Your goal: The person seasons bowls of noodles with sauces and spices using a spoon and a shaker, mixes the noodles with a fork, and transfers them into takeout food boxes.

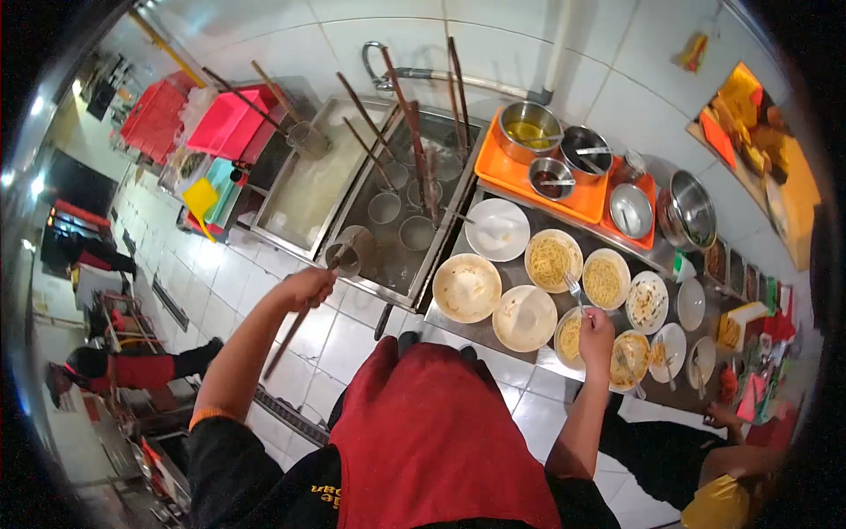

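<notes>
My left hand is closed round the long handle of a strainer, whose basket is at the front left corner of the boiler tank. My right hand holds a metal fork over the bowls. Below the fork sits a bowl of noodles, partly hidden by my right hand. Two more bowls of noodles stand behind it. To their left are bowls with little in them.
Several strainers with upright handles stand in the tank. Behind the bowls, an orange tray bears metal pots. A co-worker is at the right; another person is far left. A second tank adjoins the first.
</notes>
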A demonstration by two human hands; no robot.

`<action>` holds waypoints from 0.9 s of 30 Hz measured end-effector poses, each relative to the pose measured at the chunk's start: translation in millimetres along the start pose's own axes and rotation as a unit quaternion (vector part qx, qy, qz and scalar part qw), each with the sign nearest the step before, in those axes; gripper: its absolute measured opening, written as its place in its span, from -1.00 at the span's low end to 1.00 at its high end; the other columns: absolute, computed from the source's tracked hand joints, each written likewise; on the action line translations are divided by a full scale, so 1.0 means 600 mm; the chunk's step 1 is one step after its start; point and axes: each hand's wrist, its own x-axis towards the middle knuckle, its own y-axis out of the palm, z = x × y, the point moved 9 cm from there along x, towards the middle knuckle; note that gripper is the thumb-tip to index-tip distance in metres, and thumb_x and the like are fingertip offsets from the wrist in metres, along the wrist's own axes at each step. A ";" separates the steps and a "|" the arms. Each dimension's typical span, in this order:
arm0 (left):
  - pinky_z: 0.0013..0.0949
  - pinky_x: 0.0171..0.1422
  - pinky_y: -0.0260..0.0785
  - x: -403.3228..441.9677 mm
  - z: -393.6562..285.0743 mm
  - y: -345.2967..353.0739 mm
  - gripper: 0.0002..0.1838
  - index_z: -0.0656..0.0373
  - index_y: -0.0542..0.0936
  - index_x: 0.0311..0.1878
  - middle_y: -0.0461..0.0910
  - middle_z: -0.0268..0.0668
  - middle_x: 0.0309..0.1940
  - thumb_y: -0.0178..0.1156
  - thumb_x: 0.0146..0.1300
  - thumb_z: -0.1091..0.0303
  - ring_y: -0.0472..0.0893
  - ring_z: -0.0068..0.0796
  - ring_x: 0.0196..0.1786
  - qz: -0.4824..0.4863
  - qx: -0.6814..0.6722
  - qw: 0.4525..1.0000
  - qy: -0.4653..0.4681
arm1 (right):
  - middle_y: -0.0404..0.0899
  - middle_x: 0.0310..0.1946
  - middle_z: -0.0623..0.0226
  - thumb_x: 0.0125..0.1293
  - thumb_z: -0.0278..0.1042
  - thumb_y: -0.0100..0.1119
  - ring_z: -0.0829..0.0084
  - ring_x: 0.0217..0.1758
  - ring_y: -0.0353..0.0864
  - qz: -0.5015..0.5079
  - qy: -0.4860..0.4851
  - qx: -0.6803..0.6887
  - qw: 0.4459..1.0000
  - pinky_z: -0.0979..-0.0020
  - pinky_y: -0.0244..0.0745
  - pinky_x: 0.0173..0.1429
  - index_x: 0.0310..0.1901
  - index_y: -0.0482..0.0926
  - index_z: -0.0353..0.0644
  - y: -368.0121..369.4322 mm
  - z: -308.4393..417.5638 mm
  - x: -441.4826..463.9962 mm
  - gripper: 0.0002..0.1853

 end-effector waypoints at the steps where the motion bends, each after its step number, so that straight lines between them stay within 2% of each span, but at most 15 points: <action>1: -0.50 -0.64 -0.03 0.033 0.013 -0.008 -0.63 -0.03 0.38 -0.49 0.28 -0.50 -0.67 0.01 0.47 0.06 0.20 -0.64 -0.69 0.056 -0.084 0.994 -0.037 | 0.67 -0.33 0.05 0.33 -0.45 0.12 0.23 -0.25 0.69 0.004 0.002 -0.029 1.000 0.30 0.53 -0.10 -0.16 0.61 -0.35 -0.005 0.008 -0.002 -0.83; 4: -0.56 -0.68 0.15 0.073 -0.012 -0.034 -0.71 0.02 0.43 -0.49 0.32 -0.49 -0.68 0.09 0.40 0.22 0.29 -0.66 -0.72 0.090 -0.184 0.977 -0.062 | 0.67 -0.29 0.05 0.32 -0.43 0.13 0.24 -0.24 0.68 -0.001 -0.001 -0.061 0.998 0.31 0.53 -0.09 -0.17 0.60 -0.37 -0.021 0.023 -0.015 -0.82; 8: -0.54 -0.63 0.28 0.148 -0.030 -0.093 -0.76 0.05 0.45 -0.45 0.45 -0.43 -0.63 0.11 0.37 0.26 0.38 -0.64 -0.70 0.084 -0.189 0.977 -0.056 | 0.66 -0.32 0.06 0.32 -0.43 0.13 0.22 -0.22 0.66 -0.030 0.020 -0.052 0.998 0.29 0.51 -0.08 -0.16 0.62 -0.32 -0.035 0.023 -0.053 -0.83; 9: -0.57 -0.60 0.28 0.171 -0.066 -0.115 -0.80 0.08 0.47 -0.39 0.48 -0.43 -0.59 0.08 0.37 0.25 0.40 -0.65 -0.67 0.099 -0.039 0.986 0.130 | 0.66 -0.32 0.06 0.32 -0.43 0.13 0.22 -0.22 0.66 -0.036 0.019 -0.060 0.997 0.29 0.51 -0.08 -0.16 0.62 -0.32 -0.038 0.036 -0.061 -0.83; 10: -0.60 -0.58 0.28 0.162 -0.111 -0.115 -0.81 0.10 0.50 -0.33 0.51 -0.43 -0.55 0.05 0.37 0.24 0.42 -0.65 -0.63 0.107 0.110 0.938 0.311 | 0.66 -0.33 0.07 0.32 -0.43 0.14 0.24 -0.23 0.66 -0.031 0.031 -0.071 0.996 0.30 0.52 -0.09 -0.16 0.61 -0.33 -0.034 0.050 -0.073 -0.83; 11: -0.54 -0.55 0.37 0.203 -0.068 -0.117 -0.88 0.10 0.54 -0.33 0.60 -0.32 -0.44 0.13 0.33 0.31 0.52 -0.61 -0.57 0.190 -0.224 0.954 0.062 | 0.67 -0.33 0.08 0.32 -0.43 0.14 0.26 -0.24 0.67 -0.027 0.044 -0.082 0.995 0.30 0.52 -0.10 -0.16 0.61 -0.34 -0.031 0.061 -0.089 -0.83; 14: -0.56 -0.54 0.37 0.222 -0.079 -0.129 -0.88 0.09 0.55 -0.23 0.60 -0.30 -0.40 0.15 0.33 0.27 0.54 -0.60 -0.52 0.154 -0.310 0.938 0.028 | 0.67 -0.35 0.08 0.31 -0.42 0.15 0.26 -0.27 0.68 -0.021 0.063 -0.081 0.994 0.30 0.53 -0.13 -0.16 0.61 -0.34 -0.014 0.091 -0.120 -0.83; 15: -0.54 -0.48 0.41 0.230 -0.090 -0.145 -0.75 0.09 0.53 -0.14 0.60 -0.29 -0.37 0.12 0.39 0.10 0.55 -0.59 -0.48 0.100 -0.274 0.955 0.047 | 0.68 -0.34 0.07 0.31 -0.41 0.15 0.26 -0.26 0.69 -0.028 0.059 -0.080 0.995 0.29 0.54 -0.13 -0.16 0.62 -0.32 -0.006 0.077 -0.127 -0.83; 17: -0.46 -0.29 0.48 0.233 -0.119 -0.162 -0.60 0.07 0.50 0.02 0.61 -0.21 -0.22 0.05 0.43 -0.07 0.61 -0.48 -0.32 0.162 -0.268 0.939 0.141 | 0.69 -0.33 0.06 0.30 -0.39 0.17 0.28 -0.25 0.70 -0.044 0.015 -0.155 0.987 0.28 0.55 -0.13 -0.17 0.63 -0.29 0.003 0.094 -0.143 -0.83; 19: -0.31 -0.03 0.47 0.174 -0.150 -0.178 -0.50 0.03 0.40 0.26 0.57 -0.10 0.05 -0.01 0.46 -0.11 0.60 -0.33 -0.06 0.149 -0.357 0.902 0.194 | 0.67 -0.42 0.16 0.29 -0.37 0.15 0.36 -0.35 0.67 -0.057 0.069 -0.101 0.991 0.35 0.53 -0.20 -0.22 0.63 -0.31 0.016 0.070 -0.160 -0.82; 22: -0.27 0.10 0.41 0.044 -0.185 -0.211 -0.42 0.00 0.30 0.41 0.49 -0.16 0.18 -0.08 0.48 -0.13 0.54 -0.31 0.04 -0.019 -0.304 0.884 0.355 | 0.64 -0.47 0.22 0.31 -0.37 0.14 0.43 -0.42 0.63 -0.093 0.094 -0.025 0.991 0.38 0.51 -0.25 -0.24 0.63 -0.30 0.022 0.059 -0.186 -0.83; 23: -0.26 0.14 0.40 0.013 -0.181 -0.234 -0.40 0.00 0.26 0.44 0.47 -0.17 0.21 -0.07 0.48 -0.12 0.54 -0.30 0.08 -0.090 -0.266 0.865 0.417 | 0.66 -0.41 0.11 0.32 -0.35 0.16 0.28 -0.33 0.66 -0.077 0.149 0.003 0.986 0.30 0.52 -0.19 -0.23 0.64 -0.31 0.028 0.053 -0.196 -0.81; 24: -0.25 0.17 0.39 -0.044 -0.179 -0.236 -0.43 0.02 0.29 0.42 0.48 -0.20 0.20 -0.02 0.48 -0.07 0.53 -0.32 0.11 -0.159 -0.225 0.849 0.452 | 0.68 -0.35 -0.01 0.32 -0.33 0.17 0.13 -0.25 0.69 -0.061 0.200 0.033 0.977 0.22 0.54 -0.13 -0.22 0.65 -0.31 0.033 0.044 -0.207 -0.80; 25: -0.26 0.17 0.40 -0.057 -0.156 -0.247 -0.47 0.03 0.29 0.40 0.49 -0.21 0.19 0.03 0.48 0.02 0.53 -0.36 0.10 -0.206 -0.216 0.832 0.467 | 0.68 -0.35 -0.01 0.32 -0.33 0.17 0.13 -0.25 0.69 -0.079 0.213 0.036 0.973 0.22 0.54 -0.13 -0.22 0.65 -0.31 0.025 0.046 -0.220 -0.80; 27: -0.41 0.07 0.41 -0.069 -0.102 -0.239 -0.57 0.15 0.34 0.33 0.53 -0.21 0.04 0.03 0.50 0.20 0.54 -0.45 -0.03 -0.255 -0.243 0.801 0.483 | 0.68 -0.35 -0.01 0.32 -0.31 0.17 0.12 -0.24 0.68 -0.090 0.173 -0.023 0.981 0.23 0.53 -0.12 -0.23 0.64 -0.32 0.004 0.068 -0.233 -0.78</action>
